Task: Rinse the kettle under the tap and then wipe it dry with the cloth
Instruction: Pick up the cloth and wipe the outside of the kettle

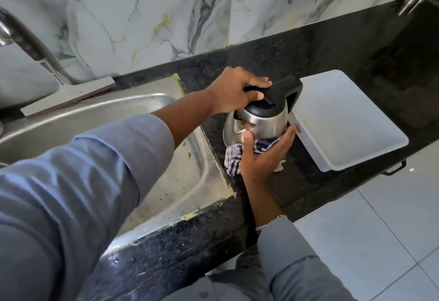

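A steel kettle [257,123] with a black lid and handle stands on the dark granite counter [308,46], just right of the sink. My left hand [237,92] grips the top of the black handle by the lid. My right hand [263,155] presses a blue-and-white striped cloth [234,159] against the lower front of the kettle body. The kettle's base is hidden behind the cloth and hand.
A white tray [351,124] lies on the counter right beside the kettle. The steel sink [71,124] is at the left, with the tap [31,44] curving above it. A marble-tiled wall runs behind. The counter edge drops to a tiled floor at the lower right.
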The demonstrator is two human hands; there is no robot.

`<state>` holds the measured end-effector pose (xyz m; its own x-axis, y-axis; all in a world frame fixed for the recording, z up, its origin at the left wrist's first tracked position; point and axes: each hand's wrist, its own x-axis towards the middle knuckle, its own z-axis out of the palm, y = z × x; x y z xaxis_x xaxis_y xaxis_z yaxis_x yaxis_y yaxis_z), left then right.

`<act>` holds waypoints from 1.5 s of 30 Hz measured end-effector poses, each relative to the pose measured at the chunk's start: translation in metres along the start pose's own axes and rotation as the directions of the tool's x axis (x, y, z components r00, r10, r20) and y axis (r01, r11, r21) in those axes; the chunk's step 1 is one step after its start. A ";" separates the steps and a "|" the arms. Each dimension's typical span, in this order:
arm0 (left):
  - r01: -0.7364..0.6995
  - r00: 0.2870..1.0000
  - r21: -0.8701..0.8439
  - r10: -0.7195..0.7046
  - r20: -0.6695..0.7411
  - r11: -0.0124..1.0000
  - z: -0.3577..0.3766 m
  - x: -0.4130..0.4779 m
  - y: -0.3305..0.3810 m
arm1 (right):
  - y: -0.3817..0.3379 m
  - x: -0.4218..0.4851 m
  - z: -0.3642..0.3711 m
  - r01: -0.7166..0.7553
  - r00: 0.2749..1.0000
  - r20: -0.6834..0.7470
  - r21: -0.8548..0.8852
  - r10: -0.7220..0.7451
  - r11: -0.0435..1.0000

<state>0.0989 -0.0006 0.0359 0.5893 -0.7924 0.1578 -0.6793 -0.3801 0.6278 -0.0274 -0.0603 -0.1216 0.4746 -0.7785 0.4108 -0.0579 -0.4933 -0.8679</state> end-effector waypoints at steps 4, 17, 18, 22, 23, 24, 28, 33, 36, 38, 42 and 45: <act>0.018 1.000 -0.074 -0.017 0.018 0.997 -0.001 0.001 -0.003 | -0.041 0.048 0.007 0.119 0.985 -0.138 0.129 -0.101 0.984; 0.150 0.988 -0.192 -0.155 -0.015 0.970 0.006 0.005 -0.008 | 0.003 0.005 -0.013 -0.086 0.996 -0.020 -0.122 0.084 0.989; 0.166 0.984 -0.222 -0.175 -0.019 0.961 0.008 0.004 -0.006 | 0.002 0.009 -0.021 -0.083 0.997 -0.004 -0.091 0.083 0.992; 0.151 0.852 -0.318 -0.286 -0.438 0.936 0.031 -0.029 0.011 | -0.020 0.025 -0.045 -0.137 0.990 0.041 0.116 0.133 0.984; 0.126 0.771 -0.355 -0.317 -0.552 0.926 0.043 -0.049 0.019 | -0.029 0.029 -0.048 -0.158 0.987 0.043 0.164 0.153 0.974; 0.095 0.721 -0.397 -0.338 -0.605 0.913 0.057 -0.073 0.028 | -0.038 0.033 -0.050 -0.194 0.980 0.073 0.184 0.184 0.964; 0.152 0.772 -0.559 -0.452 -0.448 0.815 0.107 -0.144 0.061 | -0.075 0.039 -0.051 -0.546 0.812 0.402 0.265 0.423 0.795; 0.062 0.572 -0.784 -0.666 -0.480 0.618 0.106 -0.136 0.054 | -0.090 0.066 -0.067 -0.553 0.664 0.706 0.243 0.246 0.797; 0.018 0.383 -0.807 -0.749 -0.540 0.590 0.102 -0.110 0.039 | -0.085 0.124 -0.070 0.121 0.837 0.496 0.243 -0.231 0.962; -0.011 0.343 -0.798 -0.748 -0.569 0.602 0.105 -0.092 0.031 | -0.080 0.164 -0.059 0.443 0.760 0.464 0.144 -0.456 0.885; 0.070 0.393 -0.729 -0.691 -0.607 0.681 0.142 -0.075 0.025 | -0.052 0.194 -0.029 0.583 0.540 0.713 0.066 -0.447 0.810; 0.067 0.294 -0.794 -0.772 -0.563 0.604 0.153 -0.070 0.019 | -0.031 0.190 -0.019 0.650 0.478 0.709 0.112 -0.518 0.752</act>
<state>-0.0222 -0.0249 -0.0803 0.9443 0.3291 -0.0094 -0.0238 0.0965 0.9950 0.0476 -0.2003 -0.0109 0.8799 0.1590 0.4479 0.3629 -0.8333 -0.4171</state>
